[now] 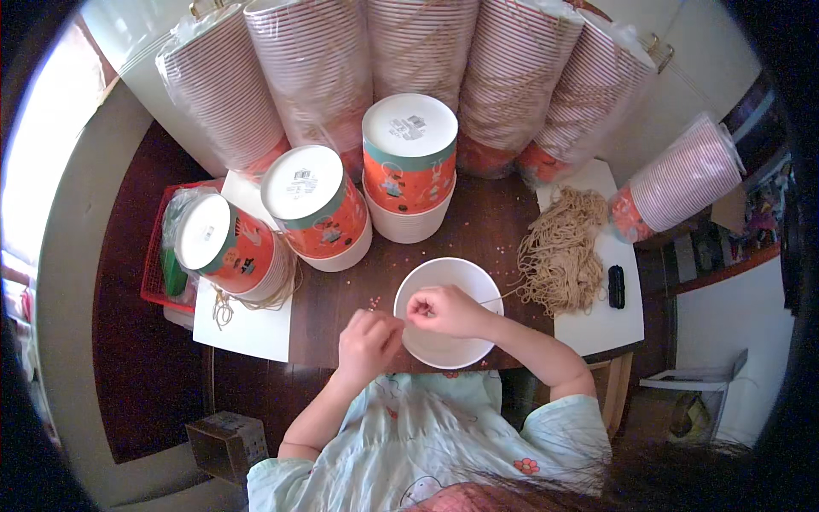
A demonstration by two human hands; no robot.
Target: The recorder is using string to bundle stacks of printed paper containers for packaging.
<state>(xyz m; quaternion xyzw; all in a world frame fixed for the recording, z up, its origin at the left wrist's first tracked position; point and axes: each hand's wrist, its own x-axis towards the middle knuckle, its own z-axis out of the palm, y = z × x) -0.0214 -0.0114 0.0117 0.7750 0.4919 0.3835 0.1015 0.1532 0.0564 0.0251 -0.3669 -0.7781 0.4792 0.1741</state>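
A white paper bucket [452, 271] stands open-side up at the table's front edge, close to my body. Over its rim, my right hand [445, 310] is closed in a pinch. A thin tan cord [505, 295] runs from this hand across the bucket to a loose heap of tan cord [565, 252] on the right. My left hand [369, 346] is closed beside the bucket's left rim, its fingertips close to the right hand. What the left fingers hold is too small to make out.
Upside-down orange-and-green bucket stacks [409, 175] stand left and centre. Tall plastic-wrapped stacks [422, 51] line the back; another wrapped stack [678, 179] leans at the right. A black object [616, 288] lies on the right white board [610, 324]. A red basket [153, 264] sits far left.
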